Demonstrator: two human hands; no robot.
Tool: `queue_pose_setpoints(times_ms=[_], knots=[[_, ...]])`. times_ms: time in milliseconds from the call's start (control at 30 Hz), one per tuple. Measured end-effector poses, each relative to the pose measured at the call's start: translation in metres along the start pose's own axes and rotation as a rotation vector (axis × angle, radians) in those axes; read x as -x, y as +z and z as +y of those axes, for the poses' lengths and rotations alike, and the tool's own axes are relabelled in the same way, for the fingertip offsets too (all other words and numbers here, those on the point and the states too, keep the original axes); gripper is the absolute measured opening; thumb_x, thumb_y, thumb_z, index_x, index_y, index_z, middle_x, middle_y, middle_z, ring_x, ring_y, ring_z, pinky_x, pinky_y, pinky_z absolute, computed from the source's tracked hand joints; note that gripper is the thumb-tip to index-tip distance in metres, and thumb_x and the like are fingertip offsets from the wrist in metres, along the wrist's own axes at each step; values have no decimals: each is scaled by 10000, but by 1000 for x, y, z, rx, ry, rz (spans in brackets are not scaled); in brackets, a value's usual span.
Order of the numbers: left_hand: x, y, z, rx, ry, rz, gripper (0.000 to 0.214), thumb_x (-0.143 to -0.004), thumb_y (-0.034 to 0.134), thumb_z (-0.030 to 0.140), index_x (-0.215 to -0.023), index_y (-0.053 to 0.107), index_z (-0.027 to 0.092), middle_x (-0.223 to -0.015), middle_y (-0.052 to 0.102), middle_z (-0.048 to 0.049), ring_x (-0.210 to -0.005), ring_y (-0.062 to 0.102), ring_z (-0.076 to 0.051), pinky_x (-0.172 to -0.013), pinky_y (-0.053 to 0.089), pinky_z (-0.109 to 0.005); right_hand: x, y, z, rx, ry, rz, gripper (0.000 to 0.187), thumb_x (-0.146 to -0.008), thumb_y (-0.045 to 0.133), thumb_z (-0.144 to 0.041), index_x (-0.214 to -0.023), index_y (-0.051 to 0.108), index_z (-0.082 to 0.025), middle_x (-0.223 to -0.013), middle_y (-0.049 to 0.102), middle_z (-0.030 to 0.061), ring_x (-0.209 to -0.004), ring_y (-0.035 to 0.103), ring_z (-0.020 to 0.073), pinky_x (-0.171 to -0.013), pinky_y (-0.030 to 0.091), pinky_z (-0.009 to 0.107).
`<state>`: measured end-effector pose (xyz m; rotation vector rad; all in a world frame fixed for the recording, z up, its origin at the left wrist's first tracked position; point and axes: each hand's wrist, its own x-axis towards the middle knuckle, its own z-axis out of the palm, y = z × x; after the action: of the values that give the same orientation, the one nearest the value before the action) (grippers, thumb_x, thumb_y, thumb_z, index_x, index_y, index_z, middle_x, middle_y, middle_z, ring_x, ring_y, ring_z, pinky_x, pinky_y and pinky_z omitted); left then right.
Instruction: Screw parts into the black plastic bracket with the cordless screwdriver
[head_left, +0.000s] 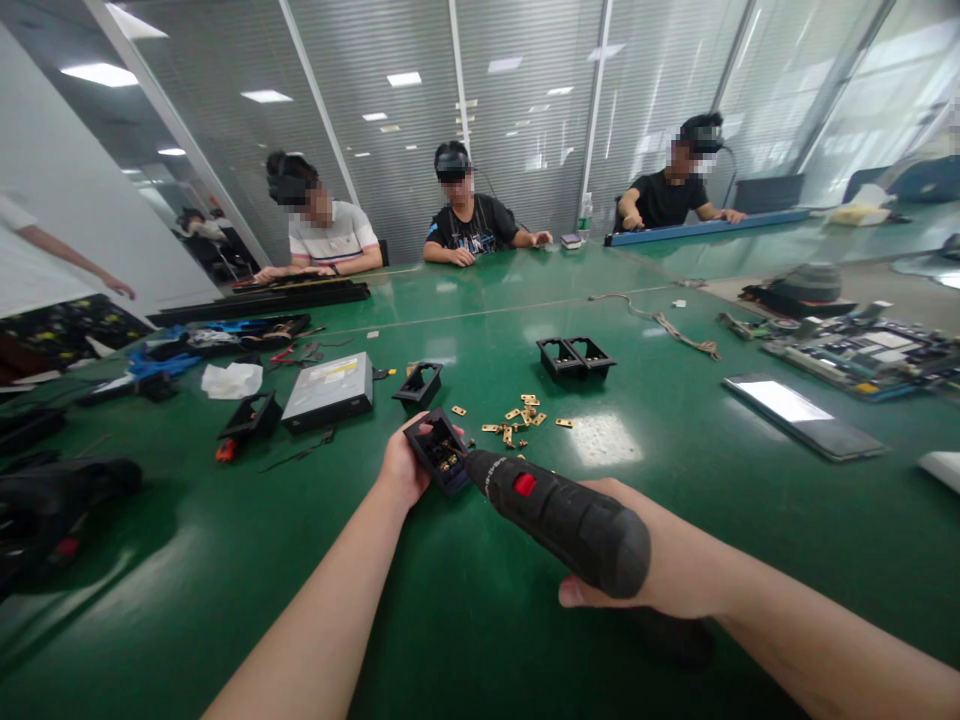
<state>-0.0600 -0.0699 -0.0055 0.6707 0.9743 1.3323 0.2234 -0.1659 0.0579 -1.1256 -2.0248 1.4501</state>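
Note:
My left hand (406, 462) grips a black plastic frame (448, 478) by its left side, tilted up off the green table. Brass-coloured parts show inside the frame. My right hand (622, 540) is wrapped around a black cordless screwdriver (555, 515) with a red switch on top. The tool's tip points into the frame; whether it touches a screw is too small to tell. Just beyond lie several loose brass plates (525, 412) and small screws. Another black frame (418, 385) stands behind my left hand, and a double black frame (574, 358) sits farther right.
A silver disc drive (330, 390) and a third black frame (251, 418) stand to the left. On the right are a phone-like slab (802, 415), a circuit board (877, 350) and a coiled cord (686, 335). Several people sit across the green table (300, 560).

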Motion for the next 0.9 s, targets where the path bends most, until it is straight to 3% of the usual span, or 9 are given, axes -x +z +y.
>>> queue_pose_setpoints(times_ms=[900], knots=[[0,1,-2,-24,18,21,205,-721,541,195,-887,638,124,-785,741,-135,-663,707,-286,-645,570,-433,0,0,6,-21,-18,38,486,-592,883,-399,-981,695,-177,-875,711,61,-796,666,265,-654,536,350]])
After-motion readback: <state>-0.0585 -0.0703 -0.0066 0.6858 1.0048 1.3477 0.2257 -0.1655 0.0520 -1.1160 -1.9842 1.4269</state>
